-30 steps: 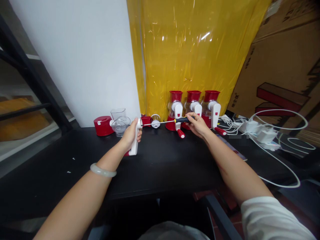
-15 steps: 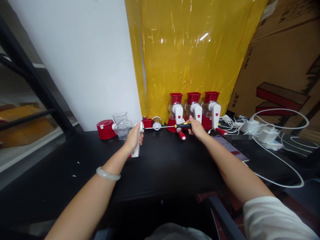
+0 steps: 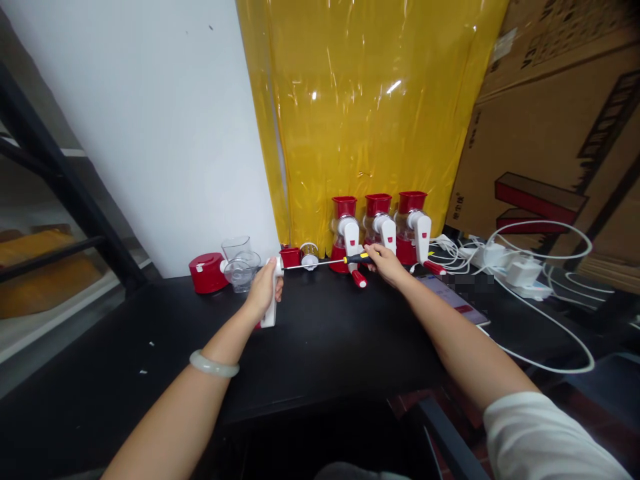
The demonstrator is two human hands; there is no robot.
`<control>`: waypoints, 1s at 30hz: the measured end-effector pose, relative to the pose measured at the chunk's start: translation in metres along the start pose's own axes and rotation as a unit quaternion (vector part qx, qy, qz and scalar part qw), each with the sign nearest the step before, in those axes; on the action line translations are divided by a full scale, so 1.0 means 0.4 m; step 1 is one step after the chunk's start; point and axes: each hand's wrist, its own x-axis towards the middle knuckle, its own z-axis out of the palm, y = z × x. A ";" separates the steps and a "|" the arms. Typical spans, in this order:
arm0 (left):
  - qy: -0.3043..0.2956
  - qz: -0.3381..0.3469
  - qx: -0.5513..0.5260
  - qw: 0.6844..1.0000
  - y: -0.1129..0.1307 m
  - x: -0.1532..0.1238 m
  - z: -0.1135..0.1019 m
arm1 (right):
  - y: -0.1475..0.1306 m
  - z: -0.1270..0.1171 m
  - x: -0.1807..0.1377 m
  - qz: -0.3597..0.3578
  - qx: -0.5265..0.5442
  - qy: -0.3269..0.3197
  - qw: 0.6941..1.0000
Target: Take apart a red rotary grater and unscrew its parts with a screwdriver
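My left hand point(image 3: 265, 291) is closed around a white crank handle point(image 3: 271, 313), held upright just above the black table. A screwdriver point(image 3: 356, 258) with a black and yellow grip is in my right hand point(image 3: 387, 264). Its long shaft lies nearly level, and the tip meets the upper end of the crank handle. Left of my left hand are a red base point(image 3: 207, 273) and a clear plastic grater body point(image 3: 241, 267). A metal grater drum point(image 3: 310, 256) and a red hopper point(image 3: 291, 258) stand behind the screwdriver shaft.
Three assembled red and white rotary graters point(image 3: 381, 227) stand along the yellow-wrapped stack at the back. On the right are a tablet point(image 3: 453, 299), white chargers point(image 3: 521, 272) and looped cables. A large cardboard box point(image 3: 540, 147) rises behind them; a black shelf frame point(image 3: 75, 207) stands left.
The whole view has shifted slightly, with things sitting a little lower and further left. Both hands keep their hold, and the screwdriver tip stays against the crank handle.
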 end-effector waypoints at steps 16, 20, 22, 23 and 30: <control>-0.011 -0.032 -0.032 0.999 0.003 -0.008 0.005 | -0.030 0.006 -0.010 0.020 0.197 -0.006 0.980; -0.015 -0.029 -0.027 0.999 0.004 -0.007 0.005 | -0.031 -0.002 -0.012 0.026 0.211 -0.027 0.977; -0.015 -0.033 -0.026 0.999 0.005 -0.006 0.006 | -0.032 -0.005 -0.010 0.029 0.205 -0.033 0.978; -0.015 -0.035 -0.027 0.999 0.005 -0.005 0.006 | -0.032 -0.007 -0.009 0.029 0.193 -0.031 0.980; -0.020 -0.039 -0.010 0.999 -0.006 -0.005 0.008 | -0.037 -0.012 -0.006 0.020 0.001 0.028 0.999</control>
